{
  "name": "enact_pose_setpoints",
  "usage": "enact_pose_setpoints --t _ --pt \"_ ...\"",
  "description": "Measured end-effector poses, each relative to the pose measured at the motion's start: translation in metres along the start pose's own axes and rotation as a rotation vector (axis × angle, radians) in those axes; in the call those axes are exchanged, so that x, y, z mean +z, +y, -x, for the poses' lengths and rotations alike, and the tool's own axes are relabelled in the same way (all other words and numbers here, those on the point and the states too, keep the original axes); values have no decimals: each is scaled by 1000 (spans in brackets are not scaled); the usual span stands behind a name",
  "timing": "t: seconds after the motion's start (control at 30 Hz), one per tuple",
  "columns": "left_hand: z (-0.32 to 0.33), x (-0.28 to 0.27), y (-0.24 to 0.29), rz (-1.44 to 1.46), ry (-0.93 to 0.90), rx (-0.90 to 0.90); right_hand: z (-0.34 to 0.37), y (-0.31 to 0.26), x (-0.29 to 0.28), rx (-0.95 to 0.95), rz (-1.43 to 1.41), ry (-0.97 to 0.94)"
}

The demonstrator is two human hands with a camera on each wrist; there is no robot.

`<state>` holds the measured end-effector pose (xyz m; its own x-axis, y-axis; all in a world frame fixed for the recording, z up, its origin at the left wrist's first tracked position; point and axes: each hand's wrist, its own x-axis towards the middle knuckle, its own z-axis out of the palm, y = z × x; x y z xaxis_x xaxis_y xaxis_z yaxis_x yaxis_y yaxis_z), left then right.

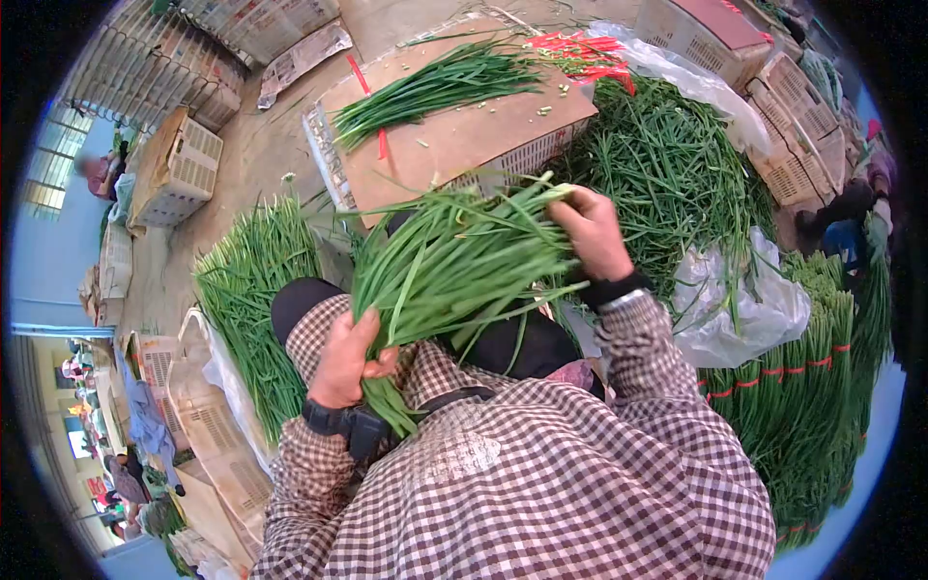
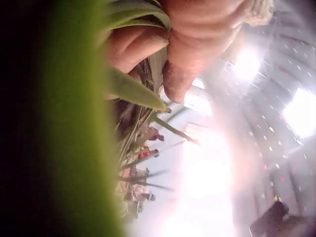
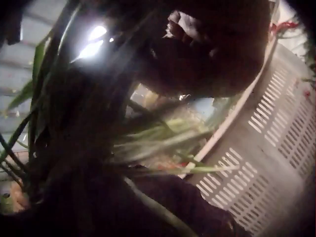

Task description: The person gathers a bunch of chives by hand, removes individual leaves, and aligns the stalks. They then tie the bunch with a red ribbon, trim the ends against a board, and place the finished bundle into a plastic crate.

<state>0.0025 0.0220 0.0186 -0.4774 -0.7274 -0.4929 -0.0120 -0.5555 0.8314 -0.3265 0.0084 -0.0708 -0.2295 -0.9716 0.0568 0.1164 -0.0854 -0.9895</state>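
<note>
In the head view a loose bunch of long green leafy stalks (image 1: 454, 261) lies across the person's lap, held between both hands. The left hand (image 1: 346, 360) grips its lower left end, with leaf tips hanging below the fist. At the upper right the right hand (image 1: 592, 232) pinches the pale stem ends between thumb and fingers. The left wrist view shows the left hand's fingers (image 2: 187, 44) curled round green leaves, one blurred leaf close to the lens. In the right wrist view the right hand is too dark to make out; pale stems (image 3: 163, 143) cross the middle.
A cardboard-topped crate (image 1: 454, 135) ahead bears another bunch (image 1: 435, 87) beside a red strip and several red ties (image 1: 590, 53). Loose stalks are heaped (image 1: 667, 164) on the right, upright stalks (image 1: 256, 290) stand left, and red-banded bundles (image 1: 783, 387) stand lower right.
</note>
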Motion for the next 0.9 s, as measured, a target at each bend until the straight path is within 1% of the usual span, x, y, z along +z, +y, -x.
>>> enact_pose_setpoints --t 0.03,0.07,0.1,0.13,0.17,0.2,0.23,0.27,0.3,0.33,0.37,0.4,0.43,0.47,0.5,0.53,0.57,0.63,0.73,0.83,0.87,0.9 --pt "-1 -4 -3 -16 -8 -7 9 -9 -7 -48 33 -14" --pt "-4 -12 -8 -34 -16 -12 14 1 -19 -32 -77 -63" --pt "-7 -18 -14 -55 -26 -14 11 20 -30 -22 4 -30" --pt "-11 -24 -27 17 44 -102 13 38 -45 -23 302 15" --pt "-14 -20 -24 -46 36 -71 12 46 -60 -29 604 68" --pt "-15 -14 -21 -102 36 -41 19 37 -66 240 211 137" --pt "-9 -12 -24 -149 51 -27 23 31 -78 238 -48 211" --pt "-9 -20 -30 73 43 -104 22 51 -101 207 106 345" --pt "-7 -22 -34 74 70 -143 16 54 -109 156 258 485" --pt "-10 -23 -35 71 86 -170 17 56 -117 136 337 375" --pt "-15 -22 -33 71 103 -193 18 35 -112 112 416 263" --pt "-15 -23 -30 89 74 -203 21 9 -92 189 311 104" --pt "-12 -23 -32 62 83 -212 26 -1 -72 151 188 -23" --pt "-12 -22 -32 35 88 -209 28 -9 -57 146 186 -176" --pt "-16 -20 -30 7 89 -192 32 -6 -38 80 234 -195" --pt "-16 -18 -30 24 119 -191 30 8 -29 0 348 -226" --pt "-15 -17 -29 1 118 -184 28 15 -21 -38 488 -138" --pt "-13 -16 -27 -43 122 -169 28 17 -17 131 236 -94" --pt "-12 -16 -26 -113 122 -174 34 12 -13 315 -81 3" --pt "-11 -15 -26 -138 134 -165 36 28 -9 298 -62 83" --pt "-11 -12 -25 -159 153 -157 37 30 -8 273 -98 130" --pt "-10 -8 -24 -180 173 -150 36 38 -8 219 -51 148"
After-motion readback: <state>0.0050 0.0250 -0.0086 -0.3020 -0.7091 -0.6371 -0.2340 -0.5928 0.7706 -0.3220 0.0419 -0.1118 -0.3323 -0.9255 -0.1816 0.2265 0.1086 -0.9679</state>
